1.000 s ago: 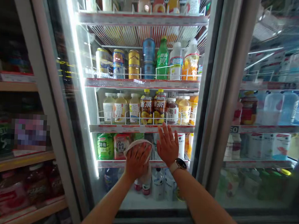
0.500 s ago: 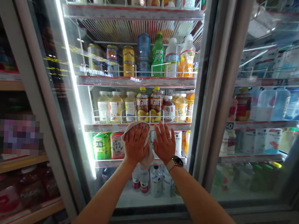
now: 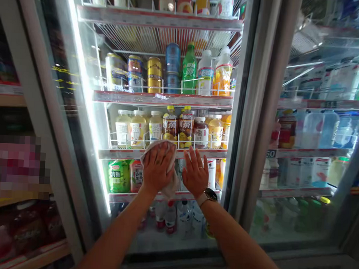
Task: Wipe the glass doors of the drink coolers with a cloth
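Note:
My left hand [image 3: 158, 165] presses a pale cloth [image 3: 172, 185] against the glass door of a lit drinks fridge. Its fingers lie over the cloth, which bunches and hangs down beside the palm. To the right, my right hand [image 3: 196, 171] rests with fingers spread, apparently flat on the same glass, holding nothing. On that wrist sits a watch [image 3: 210, 194] with a pale strap. Behind the glass, just above my hands, stand bottles of tea [image 3: 186, 127] on a wire-fronted shelf. My hands cover part of the row of cartons below.
A grey door frame [image 3: 257, 114] runs up the right side, with another glass-fronted fridge section beyond it. A bright light strip [image 3: 85, 85] edges the left. Farther left are shelves with dark bottles [image 3: 27, 227]. Green [image 3: 189, 68] and other bottles and cans fill the upper shelves.
My left hand and the cloth have shifted slightly left and up on the glass, away from my right hand. My right hand stays nearly in place, fingers still spread.

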Motion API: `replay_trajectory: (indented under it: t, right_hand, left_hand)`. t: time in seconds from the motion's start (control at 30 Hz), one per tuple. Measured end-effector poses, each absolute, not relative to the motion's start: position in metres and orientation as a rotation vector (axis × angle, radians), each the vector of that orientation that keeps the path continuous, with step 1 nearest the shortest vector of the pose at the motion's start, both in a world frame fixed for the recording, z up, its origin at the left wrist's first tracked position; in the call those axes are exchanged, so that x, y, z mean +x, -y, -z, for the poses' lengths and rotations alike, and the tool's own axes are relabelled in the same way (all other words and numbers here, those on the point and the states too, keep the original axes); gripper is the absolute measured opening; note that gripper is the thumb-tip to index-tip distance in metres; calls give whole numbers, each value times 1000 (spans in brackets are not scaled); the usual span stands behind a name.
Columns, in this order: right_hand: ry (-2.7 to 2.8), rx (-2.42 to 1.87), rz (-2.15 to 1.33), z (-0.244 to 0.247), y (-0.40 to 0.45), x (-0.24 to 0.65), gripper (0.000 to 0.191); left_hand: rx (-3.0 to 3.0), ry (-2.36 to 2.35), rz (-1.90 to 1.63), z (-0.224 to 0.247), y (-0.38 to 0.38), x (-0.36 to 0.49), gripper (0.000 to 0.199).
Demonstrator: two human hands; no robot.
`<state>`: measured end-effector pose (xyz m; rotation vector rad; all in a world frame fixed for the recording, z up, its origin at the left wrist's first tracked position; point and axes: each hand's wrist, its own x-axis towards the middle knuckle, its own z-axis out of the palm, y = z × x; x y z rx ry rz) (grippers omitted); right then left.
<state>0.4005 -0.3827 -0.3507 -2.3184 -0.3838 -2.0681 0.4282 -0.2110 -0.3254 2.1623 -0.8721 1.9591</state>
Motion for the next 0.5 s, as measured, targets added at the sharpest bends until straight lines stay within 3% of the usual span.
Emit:
replay_trajectory:
  t: [0.17, 0.4, 0.5]
  right_hand:
    - [390, -2315, 2067, 351, 382, 400, 61]
    - [370, -2325, 2046, 352, 383, 400, 64]
    - [379, -2326, 2044, 352, 383, 400, 66]
  left_hand:
    - [2029, 731, -2026, 303, 233, 432, 63]
    - [2206, 911, -1926, 405, 209, 422, 60]
    - [2250, 1066, -1861, 424, 198, 421, 58]
